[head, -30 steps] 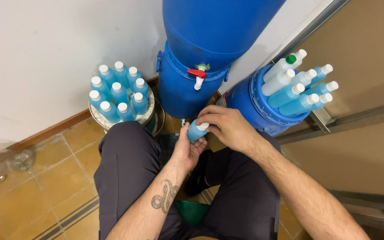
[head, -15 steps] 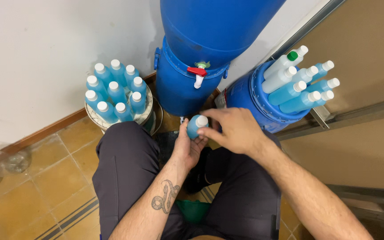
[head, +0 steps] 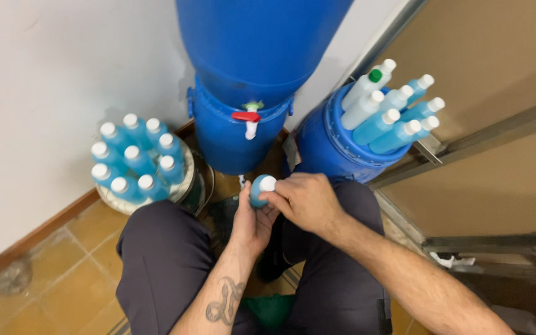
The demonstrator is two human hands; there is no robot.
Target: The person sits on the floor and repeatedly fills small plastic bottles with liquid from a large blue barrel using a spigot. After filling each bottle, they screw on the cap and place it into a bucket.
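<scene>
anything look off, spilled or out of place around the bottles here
One oddity: among the bottles lying on the blue drum at right, one pale bottle has a green cap, while the rest have white caps. No spill shows. The left hand holds a blue bottle; the right hand pinches its white cap.

a tiled floor (head: 82, 248) in worn ochre meets a white wall along a brown skirting board (head: 38, 229). on the floor stand a round bucket (head: 190, 186) topped with blue bottles, a large blue barrel (head: 231, 142) with a red tap, and a smaller blue drum (head: 324, 149) carrying more bottles. a clear glass jar (head: 13, 276) sits at the left.
</scene>
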